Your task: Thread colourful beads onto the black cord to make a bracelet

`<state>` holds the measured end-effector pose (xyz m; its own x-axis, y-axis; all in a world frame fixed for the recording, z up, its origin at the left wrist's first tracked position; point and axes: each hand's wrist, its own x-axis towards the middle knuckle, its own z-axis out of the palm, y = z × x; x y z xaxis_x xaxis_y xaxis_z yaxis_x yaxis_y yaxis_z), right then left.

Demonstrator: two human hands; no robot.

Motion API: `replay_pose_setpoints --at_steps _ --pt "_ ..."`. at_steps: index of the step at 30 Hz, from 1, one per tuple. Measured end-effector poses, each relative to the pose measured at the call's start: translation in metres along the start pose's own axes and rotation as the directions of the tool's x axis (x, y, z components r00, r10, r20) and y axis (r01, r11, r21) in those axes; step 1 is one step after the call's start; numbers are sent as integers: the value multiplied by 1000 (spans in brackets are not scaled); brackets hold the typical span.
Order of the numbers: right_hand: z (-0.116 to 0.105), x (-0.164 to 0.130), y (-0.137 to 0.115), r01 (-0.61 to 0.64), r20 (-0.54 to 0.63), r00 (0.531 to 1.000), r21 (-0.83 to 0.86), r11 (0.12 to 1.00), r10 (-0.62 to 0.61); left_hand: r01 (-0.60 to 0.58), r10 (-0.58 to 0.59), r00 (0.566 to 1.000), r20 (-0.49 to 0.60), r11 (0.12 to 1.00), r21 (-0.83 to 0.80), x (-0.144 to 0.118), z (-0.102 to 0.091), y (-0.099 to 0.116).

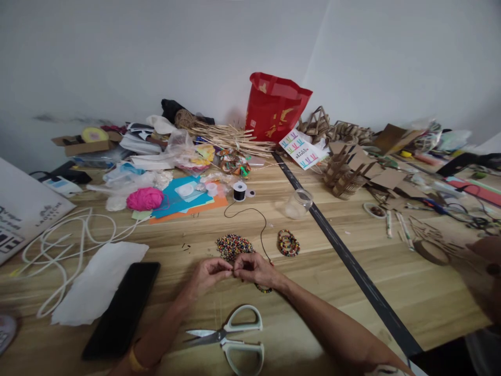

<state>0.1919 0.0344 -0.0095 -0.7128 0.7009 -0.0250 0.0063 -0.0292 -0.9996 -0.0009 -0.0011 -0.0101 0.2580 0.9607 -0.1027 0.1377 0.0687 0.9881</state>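
My left hand (pixel 209 274) and my right hand (pixel 254 269) meet fingertip to fingertip over the wooden table (pixel 313 292), just in front of a heap of small coloured beads (pixel 234 246). Both pinch something tiny between them. A thin black cord (pixel 254 219) runs from my right hand up to a black spool (pixel 239 191). A short beaded strand (pixel 264 289) hangs under my right wrist. Finished bead bracelets (pixel 288 243) lie to the right of the heap. White-handled scissors (pixel 230 337) rest near the front edge.
A black phone (pixel 123 308) and white paper (pixel 97 284) lie at the left, with white tubing (pixel 58 245). A small glass jar (pixel 299 202), pink yarn (pixel 144 198), a red bag (pixel 276 107) and cardboard models (pixel 344 172) crowd the back. Another person's arm (pixel 485 250) shows at the right.
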Motion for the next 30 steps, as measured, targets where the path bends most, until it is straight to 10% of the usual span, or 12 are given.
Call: replay_pose_setpoints --at_steps 30 --pt "-1 0 -1 13 12 1000 -17 1000 -13 -6 5 1000 -13 997 -73 1 1 -4"
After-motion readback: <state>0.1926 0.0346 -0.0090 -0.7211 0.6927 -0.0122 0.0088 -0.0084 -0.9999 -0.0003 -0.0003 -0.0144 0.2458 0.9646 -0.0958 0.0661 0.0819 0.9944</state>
